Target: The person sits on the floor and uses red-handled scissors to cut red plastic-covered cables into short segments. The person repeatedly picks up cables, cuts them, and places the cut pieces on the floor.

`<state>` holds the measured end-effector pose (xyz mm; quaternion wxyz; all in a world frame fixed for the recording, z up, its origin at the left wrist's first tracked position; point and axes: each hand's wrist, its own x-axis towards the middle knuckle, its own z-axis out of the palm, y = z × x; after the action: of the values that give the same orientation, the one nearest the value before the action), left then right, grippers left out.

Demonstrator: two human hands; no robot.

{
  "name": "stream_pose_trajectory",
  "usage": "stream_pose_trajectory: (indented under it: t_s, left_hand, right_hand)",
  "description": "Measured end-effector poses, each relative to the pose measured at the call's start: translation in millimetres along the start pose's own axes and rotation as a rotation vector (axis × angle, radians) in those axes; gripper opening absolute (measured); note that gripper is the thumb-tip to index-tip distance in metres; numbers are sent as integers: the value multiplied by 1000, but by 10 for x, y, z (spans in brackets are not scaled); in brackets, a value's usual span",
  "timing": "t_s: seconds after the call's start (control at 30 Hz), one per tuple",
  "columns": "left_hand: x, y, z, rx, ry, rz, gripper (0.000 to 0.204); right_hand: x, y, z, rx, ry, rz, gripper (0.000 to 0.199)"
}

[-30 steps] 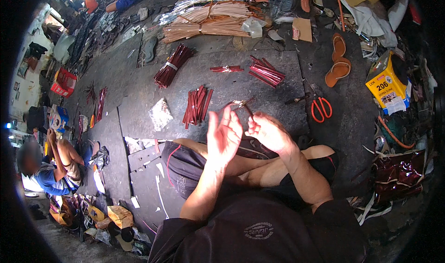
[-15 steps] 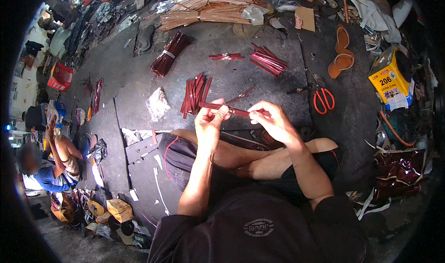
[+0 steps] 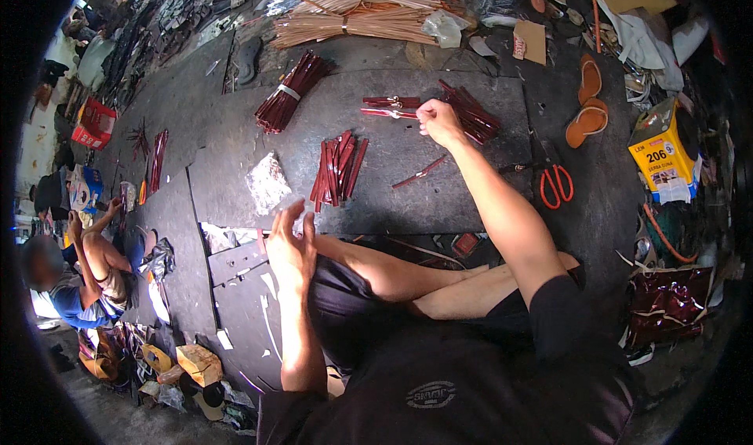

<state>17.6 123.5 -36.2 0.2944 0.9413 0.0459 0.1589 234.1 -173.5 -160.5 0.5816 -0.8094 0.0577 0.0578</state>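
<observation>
At the far middle of the dark board, my right hand (image 3: 439, 123) pinches one end of a glossy dark red strap (image 3: 386, 113) with a small shiny metal piece, perhaps a buckle. It lies just nearer than a similar strap (image 3: 380, 101). Beyond and right of that hand is a loose bunch of red straps (image 3: 474, 112), partly covered by it. My left hand (image 3: 292, 249) is empty, fingers apart, above my knee and close to a clear plastic bag (image 3: 268, 182) of small shiny pieces. Another pile of red straps (image 3: 337, 167) rests between my hands.
A banded bundle of red strips (image 3: 290, 92) lies far left. A single thin strap (image 3: 420, 172) lies nearer. Red-handled scissors (image 3: 557, 186), sandals (image 3: 588, 104) and a yellow box (image 3: 663, 151) are at right. Long tan strips (image 3: 353, 25) line the back. Another person (image 3: 82, 276) sits at left.
My right hand has carried the strap from in front of me to the far middle of the board. My left hand has let go of it and moved left, nearer to me.
</observation>
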Motion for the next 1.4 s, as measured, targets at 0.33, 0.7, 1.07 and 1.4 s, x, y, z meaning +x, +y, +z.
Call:
stream_pose_trajectory:
  t_s: [0.33,0.7,1.07,1.4]
  left_hand:
    - [102,80,75,-145,47,-73,14]
    - [121,131,49,-179,3,-159,14]
    - [164,171,68,-89,-199,-106,19]
    - [425,337,1612,-17,-506,-102,32]
  right_hand:
    - [160,234,121,-602,354,-424,12]
    - [272,275,78,-648,249,-438,12]
    - [-799,170,-594,-672,-303,-404,32]
    - [-984,409,-472,-832,-214,-522,25]
